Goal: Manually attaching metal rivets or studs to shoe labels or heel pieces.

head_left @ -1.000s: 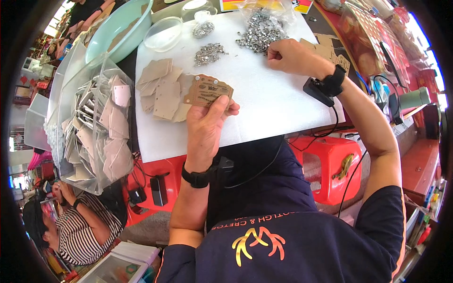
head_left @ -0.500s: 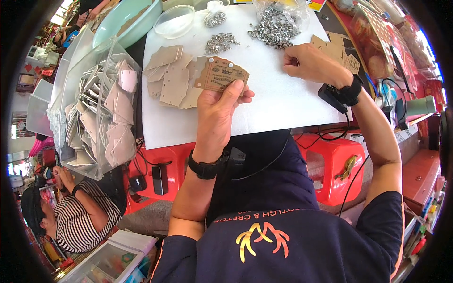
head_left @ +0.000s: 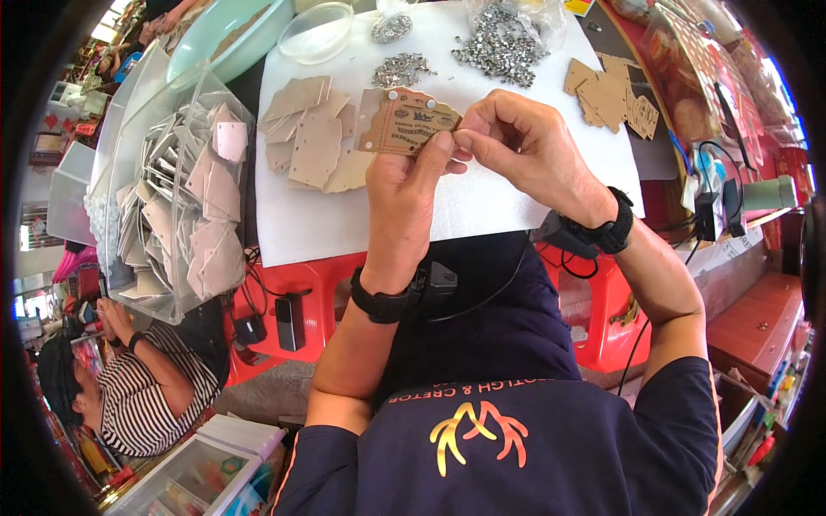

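Note:
In my left hand (head_left: 403,185), a brown printed cardboard card (head_left: 403,122) with ragged edges is pinched between thumb and fingers. Two round silver snaps show along its upper edge. My right hand (head_left: 535,148) is closed in a pinch at the card's right edge; whatever its fingertips hold is hidden. Left of the card lies a stack of plain greyish cards (head_left: 314,142) with small holes. Beyond it sit a small heap of silver metal fasteners (head_left: 403,67) and a larger heap of them (head_left: 503,52) by a clear plastic bag.
At left stands a clear plastic bin (head_left: 176,284) full of plain cards, behind it a pale green basin (head_left: 228,43). A round clear lid (head_left: 316,34) lies at the far edge of the white sheet (head_left: 508,206). Brown cards (head_left: 607,95) lie far right. A person in stripes (head_left: 155,391) sits lower left.
My right hand has moved left and nearer from beside the large fastener heap to the card's right edge. My left hand still holds the card, shifted slightly right.

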